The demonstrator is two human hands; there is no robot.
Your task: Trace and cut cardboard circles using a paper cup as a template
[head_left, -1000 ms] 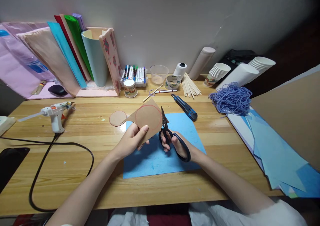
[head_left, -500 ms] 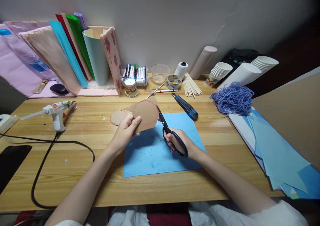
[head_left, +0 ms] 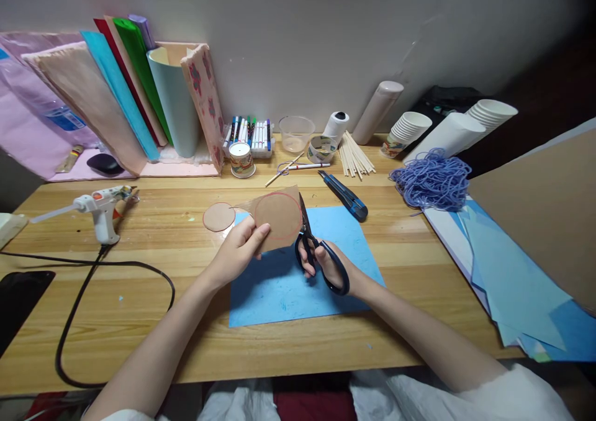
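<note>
My left hand [head_left: 246, 241] is closed on a piece of brown cardboard [head_left: 278, 215] that has a red circle drawn on it, thumb on top. My right hand [head_left: 326, 266] grips a pair of black scissors [head_left: 335, 274] by the handles, which are spread apart. The blades reach to the cardboard's right edge, near the red line; one blade is partly hidden by the board. A cut-out cardboard disc [head_left: 218, 217] with a red rim lies left of the held piece. Beneath both hands is a blue sheet [head_left: 288, 290] on the wooden table.
A utility knife [head_left: 343, 196] lies behind the right hand. At left rests a glue gun [head_left: 103, 213] with its black cable looping forward. Markers [head_left: 249, 135], a paper cup [head_left: 241, 160], tape roll [head_left: 321, 150], sticks [head_left: 354, 156] and purple cord [head_left: 433, 180] line the back.
The scissors' handles have spread wider apart. The cardboard has shifted slightly right and down, and its right edge now meets the blades. The view has tilted a little.
</note>
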